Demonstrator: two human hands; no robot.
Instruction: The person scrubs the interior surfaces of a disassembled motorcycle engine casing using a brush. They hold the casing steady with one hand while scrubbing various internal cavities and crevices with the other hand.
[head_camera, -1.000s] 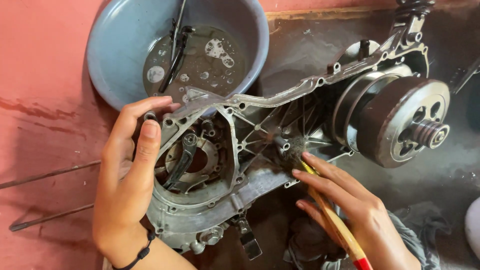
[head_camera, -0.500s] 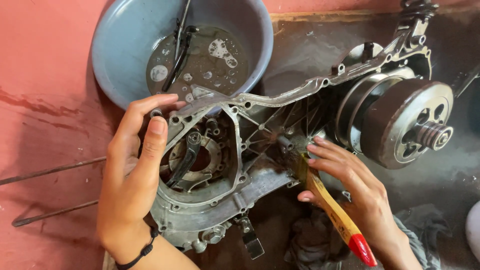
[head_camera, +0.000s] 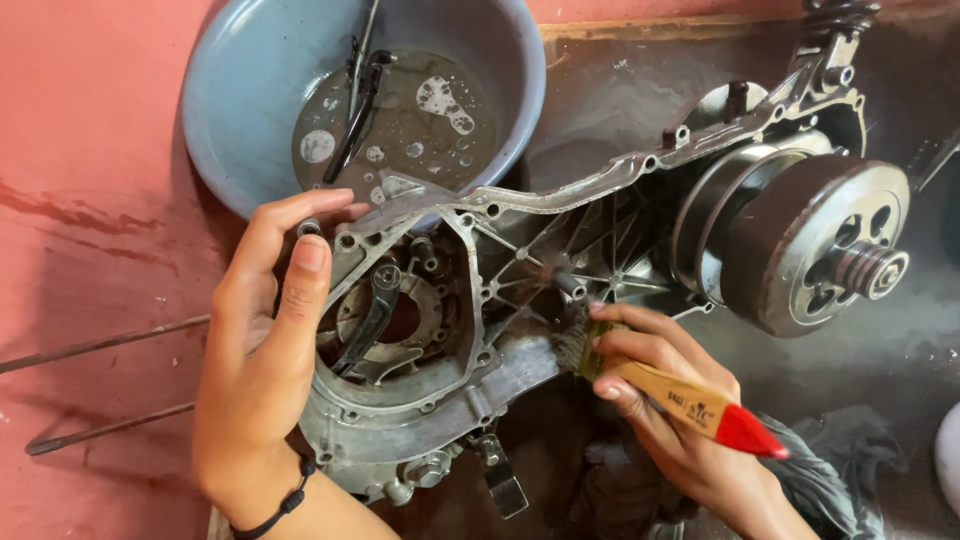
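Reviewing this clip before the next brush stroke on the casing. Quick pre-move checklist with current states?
1. Left hand steadies the engine casing at its left rim: ok.
2. Right hand grips the paintbrush by its wooden handle: ok.
3. Bristles touch the casing's lower ribbed edge: ok.
4. Basin with cleaning liquid stands just behind the casing, close to the hands: ok.
5. Clutch drum clear of the brush and fingers: ok.
6. Dirt left inside the ribs under the brush: cannot tell, the hand and bristles hide it.
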